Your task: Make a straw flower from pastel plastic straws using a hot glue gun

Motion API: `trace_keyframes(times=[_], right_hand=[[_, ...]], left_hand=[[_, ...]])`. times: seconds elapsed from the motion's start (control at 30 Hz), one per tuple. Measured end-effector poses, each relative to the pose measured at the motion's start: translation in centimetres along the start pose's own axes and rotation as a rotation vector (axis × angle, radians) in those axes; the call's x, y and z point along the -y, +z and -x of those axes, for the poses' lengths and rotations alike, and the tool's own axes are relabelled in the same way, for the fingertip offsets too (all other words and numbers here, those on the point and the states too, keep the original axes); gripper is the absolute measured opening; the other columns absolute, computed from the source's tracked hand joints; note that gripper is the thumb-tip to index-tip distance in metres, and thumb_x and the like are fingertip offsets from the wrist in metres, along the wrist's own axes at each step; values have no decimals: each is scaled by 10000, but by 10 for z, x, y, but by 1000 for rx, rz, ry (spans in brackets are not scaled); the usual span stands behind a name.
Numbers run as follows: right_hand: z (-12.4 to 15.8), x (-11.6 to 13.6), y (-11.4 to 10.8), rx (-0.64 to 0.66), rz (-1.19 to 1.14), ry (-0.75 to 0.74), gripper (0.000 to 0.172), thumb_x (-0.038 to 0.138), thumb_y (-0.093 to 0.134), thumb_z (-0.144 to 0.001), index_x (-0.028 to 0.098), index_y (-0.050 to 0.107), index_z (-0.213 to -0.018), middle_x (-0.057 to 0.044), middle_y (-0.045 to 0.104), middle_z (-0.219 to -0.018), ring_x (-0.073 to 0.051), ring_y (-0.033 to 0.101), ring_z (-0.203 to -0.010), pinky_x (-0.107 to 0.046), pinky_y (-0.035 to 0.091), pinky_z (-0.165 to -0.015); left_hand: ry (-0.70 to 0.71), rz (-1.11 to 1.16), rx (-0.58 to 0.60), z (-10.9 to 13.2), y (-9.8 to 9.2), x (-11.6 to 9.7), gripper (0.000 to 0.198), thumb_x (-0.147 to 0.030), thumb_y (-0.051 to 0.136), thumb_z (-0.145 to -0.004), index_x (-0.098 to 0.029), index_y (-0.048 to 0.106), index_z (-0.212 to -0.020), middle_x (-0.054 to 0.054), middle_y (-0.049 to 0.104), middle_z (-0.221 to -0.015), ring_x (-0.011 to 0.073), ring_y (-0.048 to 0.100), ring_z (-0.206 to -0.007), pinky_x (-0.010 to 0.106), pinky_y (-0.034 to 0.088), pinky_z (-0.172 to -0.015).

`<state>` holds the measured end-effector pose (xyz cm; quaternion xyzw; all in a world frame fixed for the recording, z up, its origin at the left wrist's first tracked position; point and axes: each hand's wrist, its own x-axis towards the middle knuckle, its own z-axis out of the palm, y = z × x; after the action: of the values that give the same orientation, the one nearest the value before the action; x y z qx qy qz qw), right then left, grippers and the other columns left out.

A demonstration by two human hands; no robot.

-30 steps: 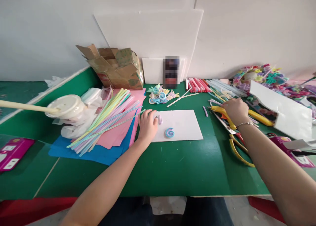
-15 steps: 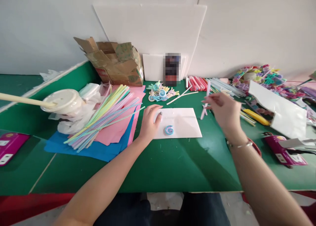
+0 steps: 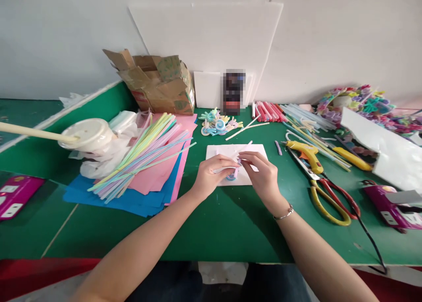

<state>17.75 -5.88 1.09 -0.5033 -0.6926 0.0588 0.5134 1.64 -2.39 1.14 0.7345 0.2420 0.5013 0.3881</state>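
Observation:
Over a small white board (image 3: 244, 180), my left hand (image 3: 211, 175) and my right hand (image 3: 263, 176) meet fingertip to fingertip. Both are closed in a pinch on a short lilac pipe cleaner (image 3: 236, 172). Its ends are partly hidden by the fingers. Just below them, a blue and lilac pipe-cleaner spiral (image 3: 231, 177) lies on the board, partly covered. Another short lilac piece (image 3: 278, 148) rests on the green table, right of the board. Beyond the board sits a pile of pastel pipe-cleaner shapes (image 3: 217, 125).
A yellow glue gun (image 3: 306, 152) and yellow-and-red-handled scissors (image 3: 329, 205) lie on the right, with a cord running to the table edge. Bundled pipe cleaners (image 3: 141, 157) cover coloured sheets at left. A cardboard box (image 3: 161, 84) and red sticks (image 3: 268, 111) stand behind.
My right hand has moved left from beside the board, bringing a lilac piece to my left hand. Its departure uncovers the glue gun and scissors. My left hand has closed and shifted slightly right.

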Motion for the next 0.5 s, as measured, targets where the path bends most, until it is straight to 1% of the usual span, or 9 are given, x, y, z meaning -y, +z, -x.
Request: trace_keyframes(times=[0.13,0.3,0.4,0.5], right_hand=[[0,2,-1,-13,1,21,188,173,501,-884,224,681,-908,-67,693,-962,-173,668,-880,-318,584,-740],[-1,-2,-2,-40,-1,5,187,166,510,-879,229,686,-894,-62,695,-951,-172,670,-868,-319,586,-731],[-1,-3,-1,-46,0,6,185,160,514,-879,227,686,-880,-60,696,-944,-167,673,-864,-309,585,-731],[-1,-2,-2,-59,14,-14,178,141,526,-870,216,687,-864,-64,701,-939,-165,676,-858,-302,582,-738]], left_hand=[[5,-25,55,0,-1,-1,129,-320,644,-817,-221,727,-822,50,706,-833,158,655,-778,290,537,-741],[70,-68,99,1,0,-4,105,-282,637,-828,-221,721,-841,46,695,-820,144,653,-748,271,533,-703],[97,-56,115,2,0,-5,83,-256,649,-819,-216,718,-842,43,695,-814,137,651,-738,261,531,-692],[47,-30,125,1,0,-4,95,-281,653,-815,-212,717,-811,44,689,-799,141,649,-733,271,535,-702]])
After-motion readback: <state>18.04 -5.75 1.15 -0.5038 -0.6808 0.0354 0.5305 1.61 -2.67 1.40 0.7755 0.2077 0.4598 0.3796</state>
